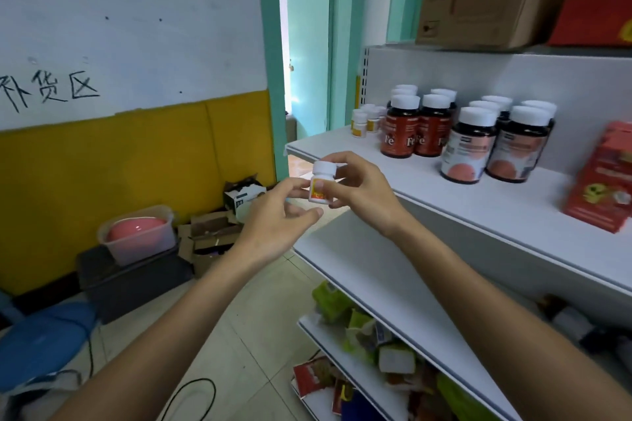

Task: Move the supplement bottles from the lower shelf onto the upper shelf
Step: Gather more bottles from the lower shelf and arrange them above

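Both bare forearms come up from the bottom corners and meet mid-frame. Right hand (359, 190) pinches a little bottle (318, 195), fingers curled over its cap. Left hand (277, 215) has its fingertips just touching the bottle's side, thumb loose underneath, off the bottle.

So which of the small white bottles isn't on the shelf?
The small white bottle held in the right hand, left hand touching it; the other small bottles stand on the upper shelf.

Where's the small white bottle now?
Head view, centre: small white bottle gripped upright by the right hand, left hand touching it, off the left front corner of the upper shelf.
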{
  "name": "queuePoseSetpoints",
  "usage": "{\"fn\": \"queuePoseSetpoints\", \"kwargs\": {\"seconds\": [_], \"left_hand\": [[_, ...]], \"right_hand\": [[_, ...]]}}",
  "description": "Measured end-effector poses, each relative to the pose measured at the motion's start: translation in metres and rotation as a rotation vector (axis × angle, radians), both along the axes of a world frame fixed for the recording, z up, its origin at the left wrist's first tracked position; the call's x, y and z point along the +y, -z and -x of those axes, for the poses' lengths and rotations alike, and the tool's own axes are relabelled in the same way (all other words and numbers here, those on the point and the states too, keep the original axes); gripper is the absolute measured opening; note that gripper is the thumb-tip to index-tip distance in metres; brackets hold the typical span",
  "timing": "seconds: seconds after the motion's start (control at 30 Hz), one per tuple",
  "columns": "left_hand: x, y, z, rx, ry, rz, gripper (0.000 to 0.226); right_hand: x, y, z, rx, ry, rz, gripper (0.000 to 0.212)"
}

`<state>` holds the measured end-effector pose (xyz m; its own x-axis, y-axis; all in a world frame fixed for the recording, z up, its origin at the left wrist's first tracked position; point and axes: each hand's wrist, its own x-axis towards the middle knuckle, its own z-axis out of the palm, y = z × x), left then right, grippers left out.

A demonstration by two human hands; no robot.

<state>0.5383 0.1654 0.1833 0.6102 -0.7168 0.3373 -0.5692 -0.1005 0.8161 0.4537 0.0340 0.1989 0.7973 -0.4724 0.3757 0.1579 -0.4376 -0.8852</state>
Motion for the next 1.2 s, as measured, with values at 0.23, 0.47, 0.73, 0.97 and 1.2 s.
{"fn": "queuePoseSetpoints", "kwargs": {"seconds": [0.23,0.47,0.73,0.97,1.2], "left_hand": [[-0.059,-0.008,-0.084,-0.034,0.068,0.02,0.015],[-0.111,-0.009,-0.147,-0.138,0.215,0.029,0.011],[-0.191,-0.009,-0.213,-0.352,0.526,-0.149,0.011],[-0.223,0.001,-0.24,-0.455,0.61,-0.134,0.018],[-0.225,0.004,-0.243,-0.505,0.632,-0.13,0.025]], "right_hand": [[-0.055,-0.012,-0.076,0.011,0.259,0.122,0.027],[-0.102,-0.017,-0.122,0.059,0.536,0.199,0.035],[-0.147,-0.008,-0.15,0.309,0.775,0.289,0.041],[-0.161,-0.002,-0.179,0.374,0.928,0.321,0.032],[-0.177,0.002,-0.199,0.42,1.096,0.326,0.035]]}}
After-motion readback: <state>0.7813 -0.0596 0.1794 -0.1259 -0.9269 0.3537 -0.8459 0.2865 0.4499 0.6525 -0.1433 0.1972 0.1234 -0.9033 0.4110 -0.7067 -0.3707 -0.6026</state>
